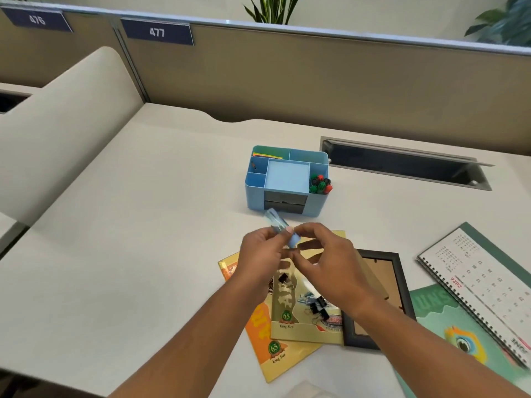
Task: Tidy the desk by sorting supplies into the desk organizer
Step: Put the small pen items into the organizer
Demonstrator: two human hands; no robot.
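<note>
Binder clips (317,307), black, lie loose on two overlapping notebooks (287,321) at the desk's near edge, with one more clip (284,278) apart from them, closer to the wrists. A dark picture frame (400,271) lies just right of the notebooks, then a green book (439,311) and a spiral calendar (482,271). Above the notebooks, the left hand (258,254) grasps a small blue object (284,231), too blurred to identify, and the right hand (324,259) pinches its near end. Just beyond stands the blue desk organizer (255,196), with markers (320,183) in its right compartment and coloured paper (267,154) at its back left. A cable slot (402,165) lies farther right, before the partition (316,76).
</note>
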